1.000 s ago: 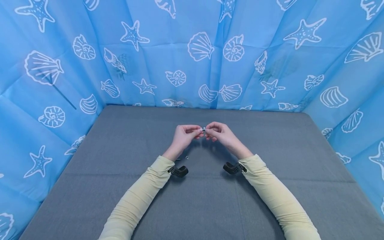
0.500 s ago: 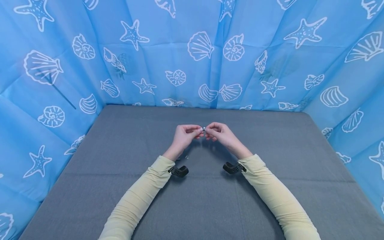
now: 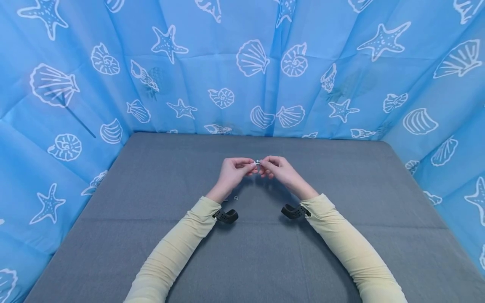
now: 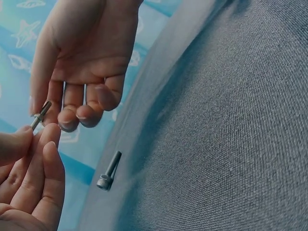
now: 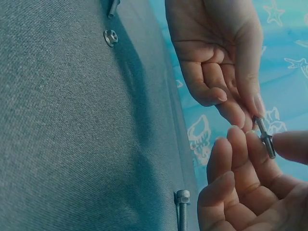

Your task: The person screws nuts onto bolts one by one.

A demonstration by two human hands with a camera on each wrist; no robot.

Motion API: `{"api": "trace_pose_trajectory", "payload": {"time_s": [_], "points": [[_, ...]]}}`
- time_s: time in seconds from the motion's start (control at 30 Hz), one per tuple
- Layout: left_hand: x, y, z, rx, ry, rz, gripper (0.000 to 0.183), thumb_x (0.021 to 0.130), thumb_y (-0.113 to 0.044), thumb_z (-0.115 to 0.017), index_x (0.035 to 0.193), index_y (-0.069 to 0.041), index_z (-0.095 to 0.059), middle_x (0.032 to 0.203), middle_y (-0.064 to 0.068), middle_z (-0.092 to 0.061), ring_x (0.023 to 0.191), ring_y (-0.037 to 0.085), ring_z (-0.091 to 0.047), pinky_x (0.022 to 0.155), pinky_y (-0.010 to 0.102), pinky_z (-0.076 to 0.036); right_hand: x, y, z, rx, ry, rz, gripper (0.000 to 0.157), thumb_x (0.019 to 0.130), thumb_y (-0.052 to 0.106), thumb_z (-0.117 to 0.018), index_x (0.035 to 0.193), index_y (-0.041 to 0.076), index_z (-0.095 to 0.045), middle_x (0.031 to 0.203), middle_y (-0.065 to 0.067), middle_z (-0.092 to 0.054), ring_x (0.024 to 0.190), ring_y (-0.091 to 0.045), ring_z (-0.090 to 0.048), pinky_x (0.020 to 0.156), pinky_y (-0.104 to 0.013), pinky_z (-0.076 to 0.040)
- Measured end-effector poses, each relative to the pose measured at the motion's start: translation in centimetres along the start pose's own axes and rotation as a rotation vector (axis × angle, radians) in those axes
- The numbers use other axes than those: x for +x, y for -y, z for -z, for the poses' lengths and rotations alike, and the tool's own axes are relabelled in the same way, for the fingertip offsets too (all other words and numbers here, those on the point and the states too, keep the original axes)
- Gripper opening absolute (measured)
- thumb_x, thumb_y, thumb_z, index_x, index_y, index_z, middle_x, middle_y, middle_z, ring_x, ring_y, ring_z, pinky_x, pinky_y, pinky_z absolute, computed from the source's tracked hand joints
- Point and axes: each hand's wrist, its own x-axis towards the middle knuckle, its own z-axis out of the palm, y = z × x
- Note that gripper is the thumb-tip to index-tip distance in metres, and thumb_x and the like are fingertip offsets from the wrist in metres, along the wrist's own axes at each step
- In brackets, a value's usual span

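My left hand pinches one end of a small metal bolt between thumb and fingertips, over the grey table. On the bolt's shank sits a flanged nut. My right hand meets it from the other side, its thumb and forefinger at the nut, with a length of bolt showing past it. In the left wrist view the bolt stands slanted between both hands' fingertips. The other fingers of both hands are loosely curled and partly hide one another.
A loose flanged nut lies on the grey table, close to the end of a bolt. Another bolt with a cylindrical head lies under the hands. A blue shell-print curtain hangs round the table's back and sides.
My right hand's fingers have shifted slightly at the nut, and the hand sits a touch lower. The left hand keeps its place, still holding the bolt.
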Motion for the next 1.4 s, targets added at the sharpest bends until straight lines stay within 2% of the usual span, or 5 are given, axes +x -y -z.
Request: {"api": "trace_pose_trajectory", "payload": {"time_s": [0.47, 0.67, 0.87, 1.13, 1.4], "points": [[0.0, 0.08, -0.22, 0.019, -0.03, -0.019, 0.018, 0.089, -0.008, -0.069, 0.101, 0.005, -0.071, 0.084, 0.013, -0.072, 0.077, 0.024, -0.071, 0.076, 0.048, -0.056, -0.22, 0.2, -0.22, -0.051, -0.02, 0.025, 0.028, 0.101, 0.023, -0.052, 0.102, -0.003, -0.061, 0.087, -0.013, -0.065, 0.077, -0.02, -0.063, 0.066, -0.037, -0.051], [0.06, 0.02, -0.23, 0.008, -0.03, -0.019, 0.02, 0.089, -0.008, -0.068, 0.103, 0.006, -0.07, 0.085, 0.013, -0.072, 0.08, 0.028, -0.07, 0.078, 0.051, -0.055, -0.15, 0.18, -0.07, -0.011, -0.029, 0.034, 0.018, 0.098, 0.013, -0.057, 0.106, -0.002, -0.059, 0.09, -0.021, -0.065, 0.077, -0.02, -0.063, 0.064, -0.039, -0.049], [0.12, 0.12, -0.17, -0.007, -0.021, -0.009, 0.022, 0.089, -0.007, -0.068, 0.105, 0.008, -0.069, 0.086, 0.015, -0.072, 0.076, 0.021, -0.071, 0.079, 0.05, -0.055, -0.13, 0.18, -0.17, -0.039, -0.017, 0.001, 0.026, 0.101, 0.022, -0.053, 0.102, -0.002, -0.061, 0.088, -0.013, -0.065, 0.077, -0.019, -0.063, 0.064, -0.037, -0.05], [0.06, 0.11, -0.02, -0.025, -0.014, -0.021, 0.023, 0.09, -0.009, -0.068, 0.106, 0.008, -0.069, 0.088, 0.015, -0.071, 0.079, 0.022, -0.071, 0.08, 0.05, -0.055, -0.2, 0.33, -0.09, 0.015, -0.027, 0.043, 0.022, 0.098, 0.015, -0.057, 0.109, -0.004, -0.059, 0.097, -0.03, -0.062, 0.079, -0.02, -0.063, 0.068, -0.039, -0.051], [0.16, 0.37, 0.04, -0.03, -0.014, -0.016, 0.026, 0.09, -0.01, -0.069, 0.107, 0.01, -0.068, 0.089, 0.016, -0.071, 0.08, 0.022, -0.071, 0.079, 0.045, -0.056, -0.08, 0.2, -0.22, 0.017, -0.042, 0.034, 0.027, 0.1, 0.019, -0.055, 0.108, -0.006, -0.058, 0.086, -0.015, -0.065, 0.077, -0.019, -0.063, 0.066, -0.035, -0.051]]}}
